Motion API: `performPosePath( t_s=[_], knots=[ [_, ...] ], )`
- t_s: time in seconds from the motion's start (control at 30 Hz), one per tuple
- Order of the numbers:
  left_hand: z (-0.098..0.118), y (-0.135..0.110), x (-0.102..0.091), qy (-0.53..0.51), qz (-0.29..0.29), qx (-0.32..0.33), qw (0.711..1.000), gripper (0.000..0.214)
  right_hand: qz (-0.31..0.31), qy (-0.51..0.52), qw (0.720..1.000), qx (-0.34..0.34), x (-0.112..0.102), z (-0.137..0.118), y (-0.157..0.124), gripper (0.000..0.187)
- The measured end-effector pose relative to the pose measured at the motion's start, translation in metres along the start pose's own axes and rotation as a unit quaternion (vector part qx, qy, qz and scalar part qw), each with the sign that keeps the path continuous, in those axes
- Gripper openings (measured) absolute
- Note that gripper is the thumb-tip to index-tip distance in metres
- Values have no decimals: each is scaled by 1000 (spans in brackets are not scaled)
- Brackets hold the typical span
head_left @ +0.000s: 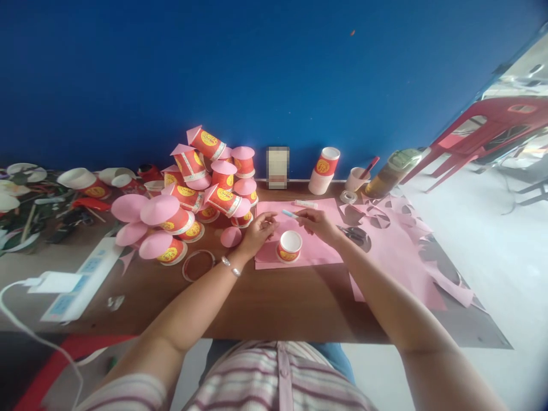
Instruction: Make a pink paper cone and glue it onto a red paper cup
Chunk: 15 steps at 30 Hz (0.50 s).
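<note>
My left hand (258, 229) rests with curled fingers on a pink paper sheet (317, 249) lying on the brown table (265, 302); whether it pinches anything is hidden. My right hand (317, 221) is closed on a thin pen (290, 214) with a light blue tip, its point over the same sheet. A small red paper cup (289, 246) with a yellow emblem stands upright on the sheet just in front of both hands.
A heap of red cups topped with pink paper discs (197, 197) lies left of the sheet. Pink paper offcuts (406, 251) and scissors (355, 233) lie right. A white power strip (81, 279) sits front left. A stack of cups (323, 169), tape roll (348, 197) and bottle (391, 171) stand by the blue wall.
</note>
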<state>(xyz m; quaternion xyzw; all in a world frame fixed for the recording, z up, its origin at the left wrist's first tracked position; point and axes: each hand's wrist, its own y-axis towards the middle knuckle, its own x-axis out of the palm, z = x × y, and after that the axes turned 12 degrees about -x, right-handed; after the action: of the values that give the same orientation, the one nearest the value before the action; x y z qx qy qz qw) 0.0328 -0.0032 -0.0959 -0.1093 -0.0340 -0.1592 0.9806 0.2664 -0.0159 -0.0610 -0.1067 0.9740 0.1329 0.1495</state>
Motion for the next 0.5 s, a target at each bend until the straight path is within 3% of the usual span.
performPosePath(
  t_s=[0.1,0.23,0.4,0.5],
  knots=[
    [1,-2,-1,13,-2,-2,1000,51,-30,-33,999,14,15,-1,-1,41],
    [2,-3,0,43,4,-11,999,40,-51,-69,996,20,14,-6,-5,30],
    [4,-4,2,38,13,-14,999,39,-46,-59,997,28,6,-5,-10,26],
    [4,-3,0,31,26,-9,999,40,-12,-66,998,-5,7,3,-14,25]
  ],
)
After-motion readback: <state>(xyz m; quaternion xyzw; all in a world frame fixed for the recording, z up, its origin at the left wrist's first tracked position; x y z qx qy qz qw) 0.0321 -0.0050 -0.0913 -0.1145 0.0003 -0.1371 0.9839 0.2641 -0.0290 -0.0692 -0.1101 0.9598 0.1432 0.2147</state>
